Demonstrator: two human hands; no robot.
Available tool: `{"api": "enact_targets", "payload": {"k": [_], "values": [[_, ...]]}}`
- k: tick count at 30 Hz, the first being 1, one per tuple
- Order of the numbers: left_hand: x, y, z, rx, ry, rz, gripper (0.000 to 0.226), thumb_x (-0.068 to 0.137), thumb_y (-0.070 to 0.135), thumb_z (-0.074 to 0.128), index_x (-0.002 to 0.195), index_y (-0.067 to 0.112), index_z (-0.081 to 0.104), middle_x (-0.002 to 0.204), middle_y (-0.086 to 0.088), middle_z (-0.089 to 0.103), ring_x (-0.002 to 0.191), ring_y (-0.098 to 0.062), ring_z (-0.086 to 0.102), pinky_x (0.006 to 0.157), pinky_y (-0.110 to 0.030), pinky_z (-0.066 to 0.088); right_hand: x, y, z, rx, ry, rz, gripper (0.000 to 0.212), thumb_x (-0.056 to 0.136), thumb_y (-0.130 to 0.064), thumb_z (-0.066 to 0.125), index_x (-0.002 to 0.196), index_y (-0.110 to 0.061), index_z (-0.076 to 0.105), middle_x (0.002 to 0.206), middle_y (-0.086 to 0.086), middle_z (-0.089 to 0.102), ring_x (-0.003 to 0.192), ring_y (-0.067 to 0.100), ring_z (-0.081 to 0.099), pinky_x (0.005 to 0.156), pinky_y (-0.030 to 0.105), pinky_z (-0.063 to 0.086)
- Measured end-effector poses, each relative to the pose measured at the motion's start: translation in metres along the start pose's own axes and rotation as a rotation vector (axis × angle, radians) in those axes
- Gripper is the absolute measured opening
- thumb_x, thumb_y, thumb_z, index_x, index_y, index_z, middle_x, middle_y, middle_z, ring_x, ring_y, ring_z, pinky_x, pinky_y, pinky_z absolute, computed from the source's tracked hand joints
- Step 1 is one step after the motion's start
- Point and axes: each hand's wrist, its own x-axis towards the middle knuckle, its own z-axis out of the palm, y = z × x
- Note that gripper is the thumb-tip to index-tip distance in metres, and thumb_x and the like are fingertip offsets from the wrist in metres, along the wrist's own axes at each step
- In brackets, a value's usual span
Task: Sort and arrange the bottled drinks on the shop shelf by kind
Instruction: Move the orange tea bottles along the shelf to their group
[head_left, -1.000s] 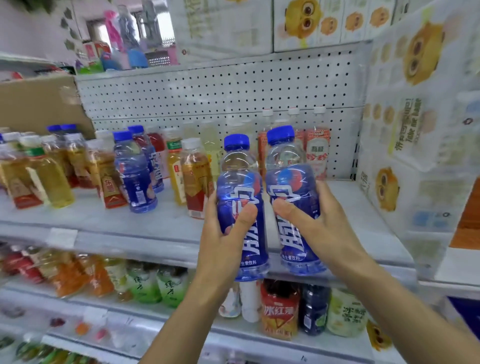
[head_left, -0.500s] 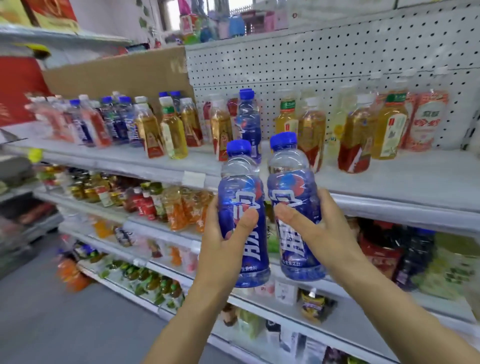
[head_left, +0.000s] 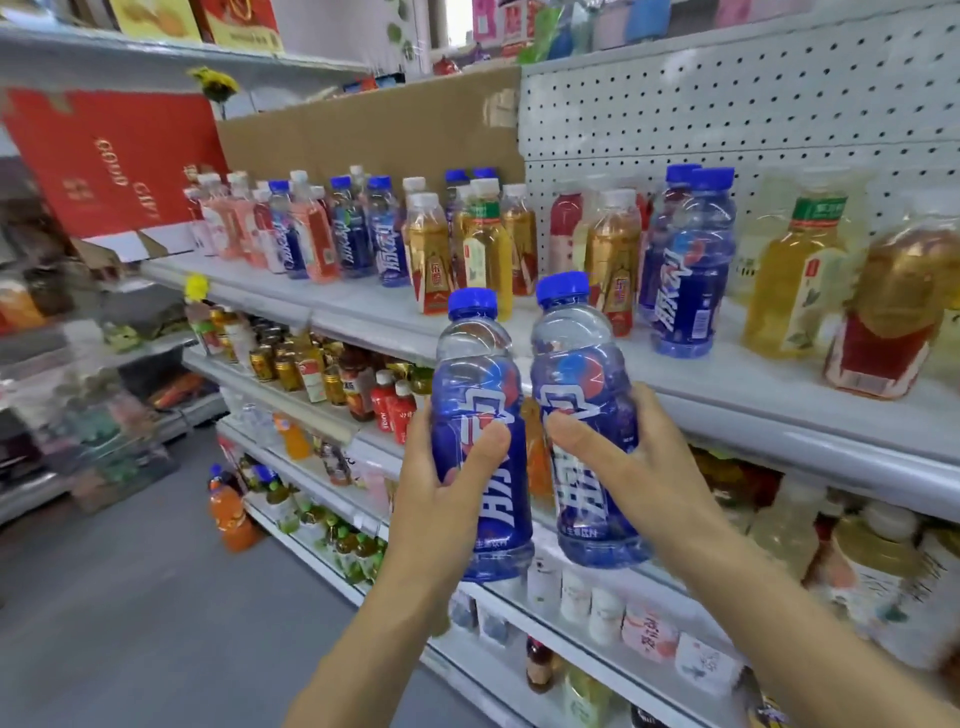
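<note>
I hold two blue-capped, blue-labelled drink bottles upright and side by side in front of the shelf edge. My left hand grips the left blue bottle; my right hand grips the right blue bottle. On the white shelf behind them stand mixed drinks: two more blue bottles at centre right, amber tea bottles, yellow tea, and further left a cluster of blue bottles beside pink ones.
Lower shelves carry cans, red bottles and small cartons. An orange bottle stands on the grey aisle floor. A cardboard sheet and a red box back the shelf's left part. White pegboard backs the right.
The view has swung left along the aisle, showing more of the shelf's left end. Both hands still hold the two blue bottles together, now in front of the shelf's front edge.
</note>
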Motion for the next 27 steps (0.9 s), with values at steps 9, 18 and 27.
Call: {"api": "enact_targets", "payload": {"k": [9,18,27], "values": [[0.130,0.014,-0.083,0.018,0.136,0.030,0.060,0.079,0.041,0.068,0.134,0.040,0.044,0.093,0.022,0.072,0.079,0.002,0.071,0.055,-0.016,0.054,0.134,0.022,0.109,0.052,-0.095,-0.013,0.047,0.075,-0.038,0.078,0.115,-0.030,0.056,0.100,-0.010,0.073,0.084,0.006,0.072,0.069,0.027,0.058],[0.234,0.017,-0.181,0.023,0.191,0.066,0.075,0.073,0.051,0.069,0.142,0.039,0.042,0.118,0.010,0.069,0.093,-0.007,0.072,0.066,-0.024,0.059,0.228,0.035,0.224,0.087,-0.182,-0.025,0.051,0.071,-0.033,0.078,0.117,-0.026,0.058,0.095,-0.014,0.075,0.083,0.006,0.073,0.061,0.018,0.056],[0.352,0.019,-0.297,0.010,0.022,0.036,0.073,0.068,0.051,0.072,0.135,0.040,0.048,0.106,0.013,0.074,0.092,-0.011,0.074,0.072,-0.033,0.061,0.300,0.057,0.354,0.047,-0.003,-0.010,0.056,0.061,-0.047,0.077,0.110,-0.029,0.058,0.091,-0.016,0.073,0.079,0.004,0.072,0.064,0.023,0.054]]}}
